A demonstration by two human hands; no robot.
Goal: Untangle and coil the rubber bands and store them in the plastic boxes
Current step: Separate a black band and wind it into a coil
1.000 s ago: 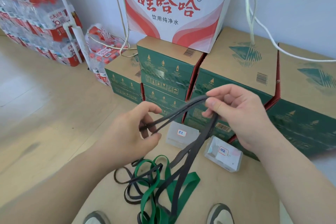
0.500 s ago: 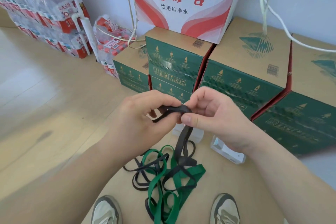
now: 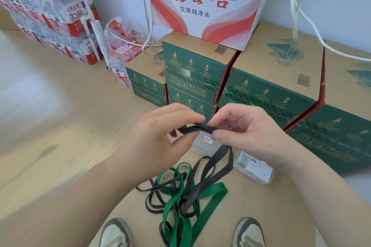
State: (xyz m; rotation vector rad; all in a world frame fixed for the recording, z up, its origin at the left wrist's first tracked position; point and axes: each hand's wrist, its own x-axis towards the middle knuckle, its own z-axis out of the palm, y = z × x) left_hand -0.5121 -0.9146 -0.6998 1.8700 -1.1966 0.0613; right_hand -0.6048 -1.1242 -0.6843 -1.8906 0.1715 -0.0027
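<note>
Two bare hands are meeting at the centre of the frame, sharing one black rubber band [image 3: 197,128]. The left hand [image 3: 158,140] is curling its fingers and thumb round the band's folded end. The right hand [image 3: 247,132] is pinching the same fold between thumb and forefinger, with its other fingers loosely bent. From that pinch the band is hanging down in long loops toward the lower centre. There it is running into a tangled pile [image 3: 180,196] lying on a brown surface [image 3: 271,216]. In the pile, wide green bands [image 3: 174,212] are crossing thinner black bands [image 3: 152,203]; which strands are knotted together I cannot tell.

Behind the pile, two clear containers are sitting on the same surface. The first plastic box [image 3: 198,147] is lying just below the hands and is partly hidden by them, with a small handwritten label showing. The second plastic box [image 3: 255,168] is lying right of centre, under the right wrist, and is also carrying a label. Both are sitting apart from the pile.

A left shoe [image 3: 114,234] and a right shoe [image 3: 249,232] are peeking in at the bottom edge, one on each side of the bands. Green cartons [image 3: 192,70] are standing stacked across the middle and right of the frame. A white-and-red carton [image 3: 202,2] is resting on them at upper centre. Shrink-wrapped bottle packs [image 3: 50,12] are filling the upper left, with a white pipe [image 3: 90,16] running down in front of them. White cables [image 3: 301,16] are hanging down the wall at upper right.
</note>
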